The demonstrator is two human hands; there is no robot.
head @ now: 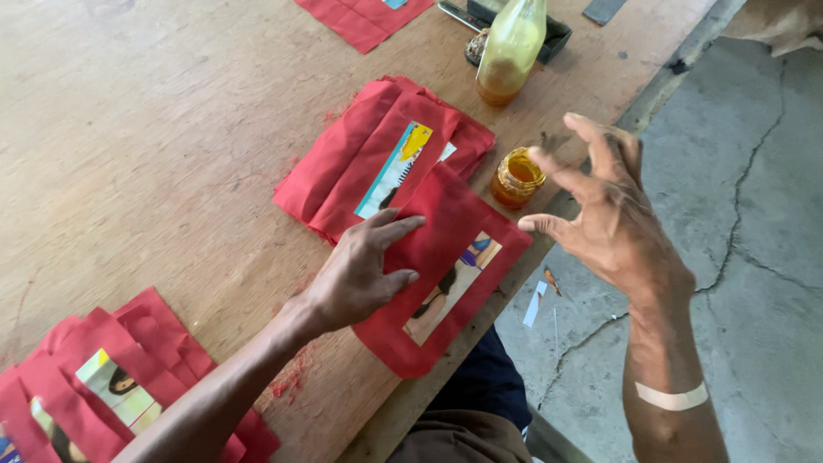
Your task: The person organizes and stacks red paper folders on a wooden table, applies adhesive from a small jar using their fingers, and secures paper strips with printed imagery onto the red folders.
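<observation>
Red cloth piece (446, 266) under left hand (360, 274) (right hand (600, 214) apart).

Looks to me like small handcraft workshop, semi-outdoor. I see long worn wooden workbench (129, 154), scratched, stained with red smears. Stacks of red paper frames with printed picture inserts: one pile (377, 154) mid-bench, another (103, 377) near my lower left, third (360, 17) at far edge. Open small jar of amber glue (516, 177) and plastic bottle (512, 47) of same liquid beside them. Cracked bare concrete floor (737, 214) under bench edge, paper scraps (540, 296) lying on it.
</observation>
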